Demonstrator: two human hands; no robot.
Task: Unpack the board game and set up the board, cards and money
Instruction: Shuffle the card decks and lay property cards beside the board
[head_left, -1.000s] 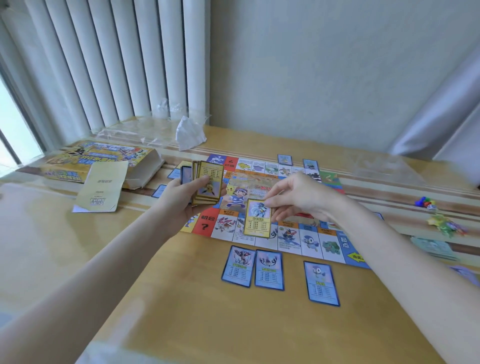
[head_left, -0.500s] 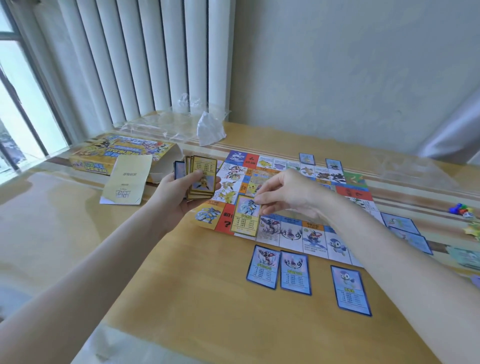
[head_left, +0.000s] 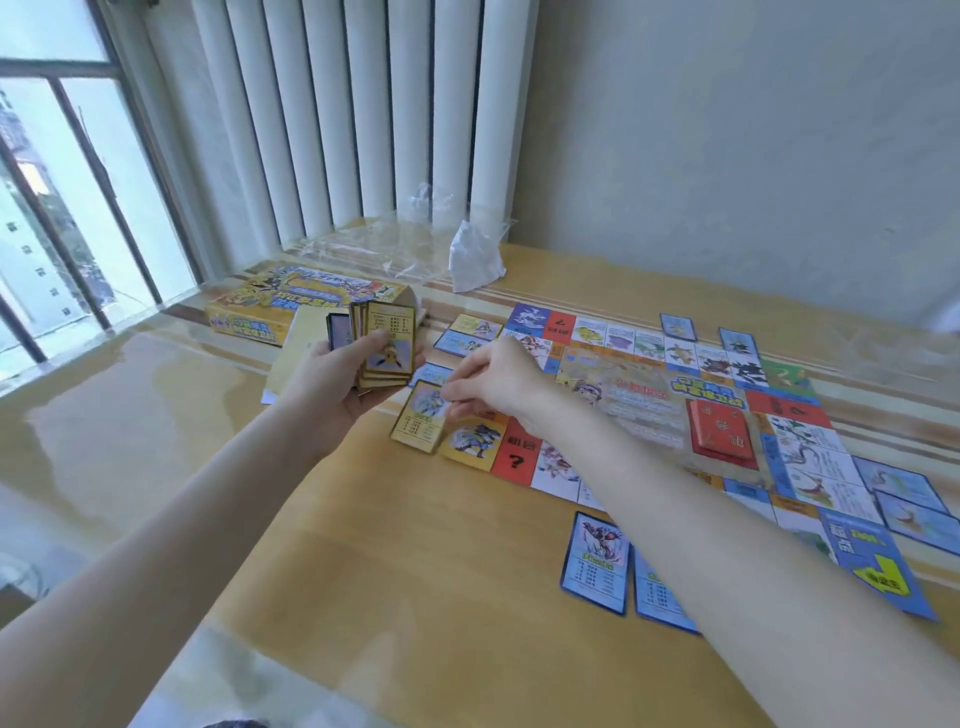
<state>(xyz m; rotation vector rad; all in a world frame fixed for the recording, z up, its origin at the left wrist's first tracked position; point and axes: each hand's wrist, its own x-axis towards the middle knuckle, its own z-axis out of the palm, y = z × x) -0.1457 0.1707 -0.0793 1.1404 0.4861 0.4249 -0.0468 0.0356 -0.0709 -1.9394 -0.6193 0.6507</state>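
1. Head view looks down on a wooden table (head_left: 363, 597) with the game board (head_left: 649, 410) unfolded flat on its right half.
2. Her left hand (head_left: 343, 384) grips a fanned stack of yellow-bordered cards (head_left: 387, 345), thumb across the front card, held up above the table just left of the board.
3. Her right hand (head_left: 493, 382) pinches a single yellow card (head_left: 421, 423) by its top edge; the card sits at the board's near-left corner, beside the yellow corner square.
4. A red deck (head_left: 722, 428) lies on the board's middle area, toward the right.
5. Blue-bordered cards (head_left: 595, 561) lie face up on the table along the board's near edge, partly hidden by the right forearm; others lie along the far and right edges.
6. Behind the left hand, the yellow game box (head_left: 270, 301) sits by the window, with clear plastic wrapping (head_left: 374, 249) and a crumpled white scrap (head_left: 475, 257) near the blinds.
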